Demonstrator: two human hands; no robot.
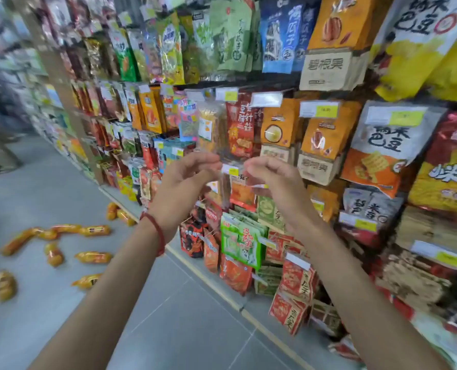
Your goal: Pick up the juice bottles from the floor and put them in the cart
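Several orange juice bottles lie scattered on the grey floor at the left, among them one [94, 230] near the shelf base, one [92, 257] below it and one [4, 285] at the far left. All of them lie on their sides. My left hand [184, 180], with a red cord at the wrist, and my right hand [272, 180] are raised side by side in front of the snack shelf, well above and to the right of the bottles. Their fingers are loosely curled with the tips close together, and they hold nothing. No cart is in view.
A tall shelf [248, 308] packed with hanging snack bags runs along the right, from near me to the far left. Its base edge borders the tiled floor [168, 316]. More blurred shelves stand far off at the left.
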